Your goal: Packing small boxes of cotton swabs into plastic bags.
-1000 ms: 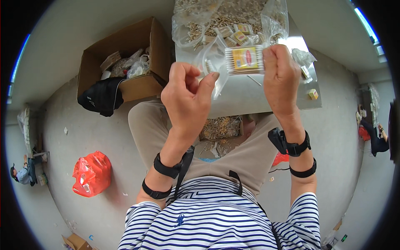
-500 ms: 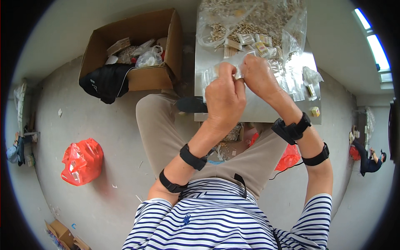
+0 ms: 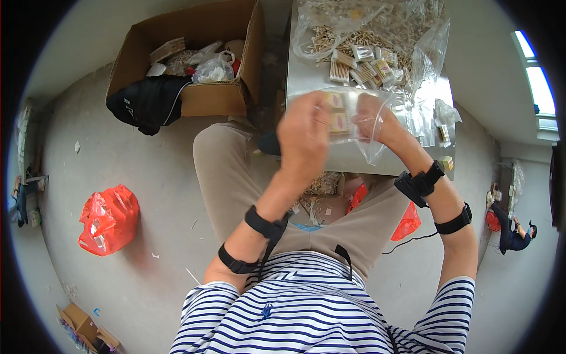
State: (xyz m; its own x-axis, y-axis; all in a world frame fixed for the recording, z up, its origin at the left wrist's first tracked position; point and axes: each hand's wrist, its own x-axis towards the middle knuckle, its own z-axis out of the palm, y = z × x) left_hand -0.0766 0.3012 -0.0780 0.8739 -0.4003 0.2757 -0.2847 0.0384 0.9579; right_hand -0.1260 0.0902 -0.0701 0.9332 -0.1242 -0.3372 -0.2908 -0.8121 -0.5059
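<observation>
Between my hands is a clear zip-top plastic bag (image 3: 374,151) with small packs (image 3: 338,113) inside, pale with yellow and pink labels. My left hand (image 3: 303,133), slightly blurred, grips the bag at its left side, against the packs. My right hand (image 3: 377,121) is at the other side, its curled fingers showing through the plastic; whether they are inside the bag or behind it I cannot tell. Just beyond lie several small packs of thin sticks (image 3: 364,73), which look like cotton swabs, in front of a heap of loose sticks (image 3: 377,35).
The heap lies on clear sheeting on a metal table (image 3: 354,160). Flat clear bags (image 3: 421,127) and a small yellow box (image 3: 447,163) are at its right. A large cardboard box (image 3: 212,106) with a black garment stands left. Red bags (image 3: 109,221) lie on the floor; co-workers (image 3: 516,236) sit far off.
The bag has been raised and turned so its labelled packs show. My left hand has moved slightly left and down, the right one down and right, so they are farther apart.
</observation>
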